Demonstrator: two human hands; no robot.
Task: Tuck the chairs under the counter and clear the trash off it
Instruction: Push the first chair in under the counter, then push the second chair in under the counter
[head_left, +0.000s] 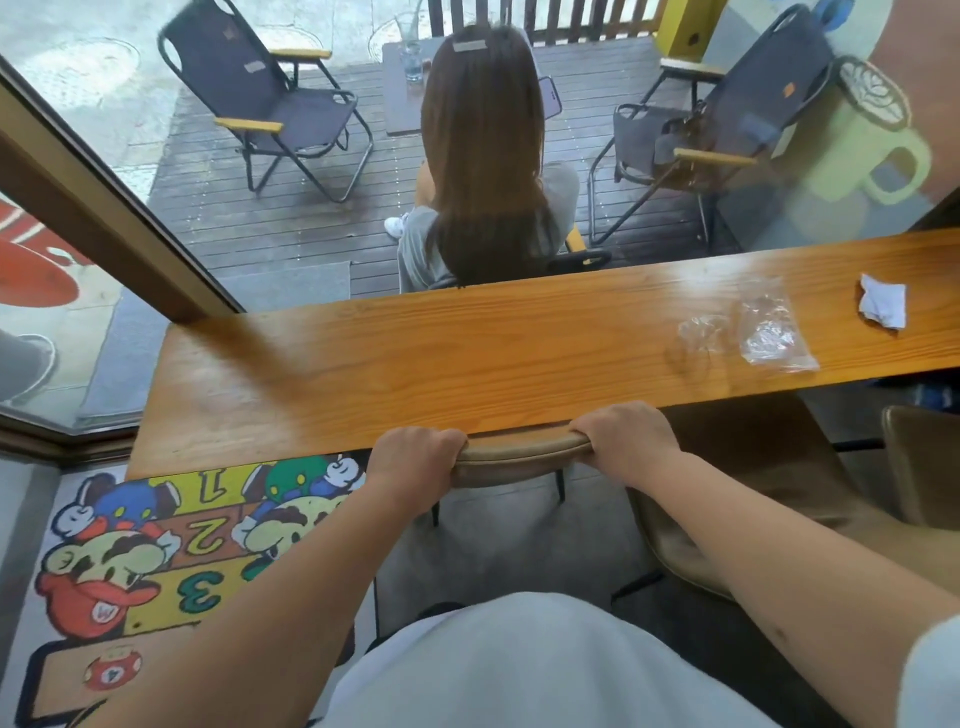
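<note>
From the head camera, both hands grip the curved top edge of a tan padded chair back (519, 456). The left hand (413, 460) has its fingers closed around the left end, the right hand (631, 441) around the right end. The chair sits mostly under the glossy wooden worktop (363, 364). On the worktop to the right lie two crumpled clear plastic wrappers (769, 332) and a wrinkled white napkin (883, 308). A second tan chair (769, 467) stands beside. The floor mat (145, 545) shows cartoon figures and the numbers 1, 2, 3.
</note>
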